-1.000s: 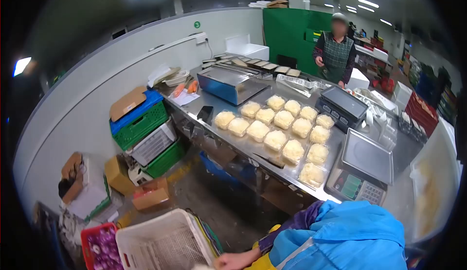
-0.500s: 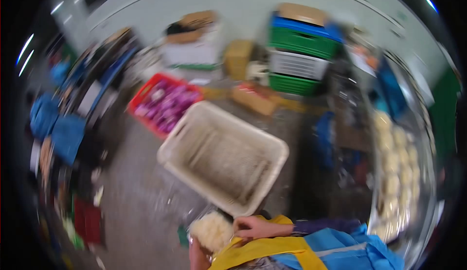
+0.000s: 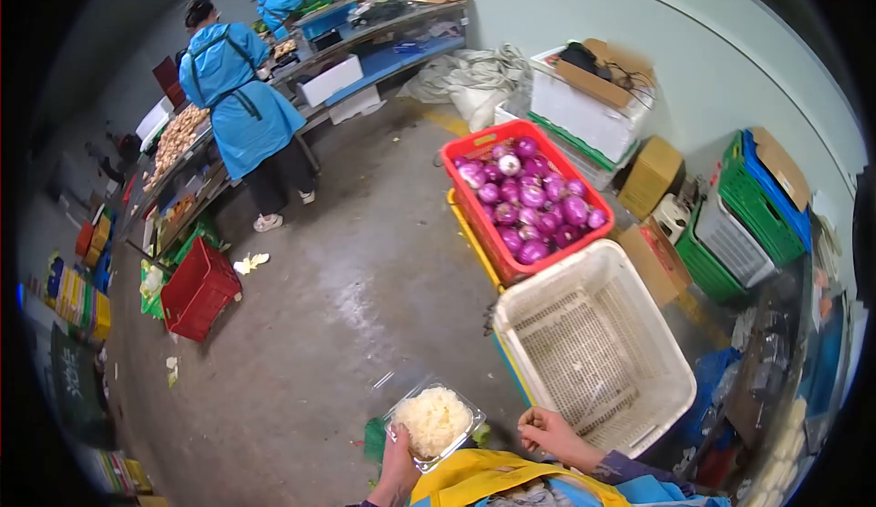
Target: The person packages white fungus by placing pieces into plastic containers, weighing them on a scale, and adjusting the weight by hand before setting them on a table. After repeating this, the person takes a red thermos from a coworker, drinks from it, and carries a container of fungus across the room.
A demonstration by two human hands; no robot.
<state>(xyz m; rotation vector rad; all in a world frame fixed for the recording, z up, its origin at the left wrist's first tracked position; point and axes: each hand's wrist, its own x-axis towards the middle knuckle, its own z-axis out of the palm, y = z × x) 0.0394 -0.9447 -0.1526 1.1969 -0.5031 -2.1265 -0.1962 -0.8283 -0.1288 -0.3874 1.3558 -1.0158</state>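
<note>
My left hand (image 3: pixel 396 466) grips the near left side of a clear plastic tray (image 3: pixel 474 427), its thumb at the rim. Pale, shredded-looking food (image 3: pixel 433 422) is heaped in the tray above its edges. To the right, my right hand (image 3: pixel 550 436) has its fingers curled in toward the thumb, and nothing shows in them. It overlaps the near edge of a large white plastic basket (image 3: pixel 593 352) in this view. The inside of that basket is bare, with a slotted bottom. A yellow apron (image 3: pixel 502 475) covers my front, just below both hands.
A red crate (image 3: pixel 456 201) of purple onions (image 3: pixel 534 201) stands beyond the white basket. Green crates (image 3: pixel 744 206) and cardboard boxes line the wall. Two people in blue gowns (image 3: pixel 233 96) stand at tables at the far left. A tilted dark red crate (image 3: pixel 201 290) rests on the floor.
My view has swung left and sharpened, so the basket and onion crate sit further right. My right hand has moved away from the tray, which stays in my left hand.
</note>
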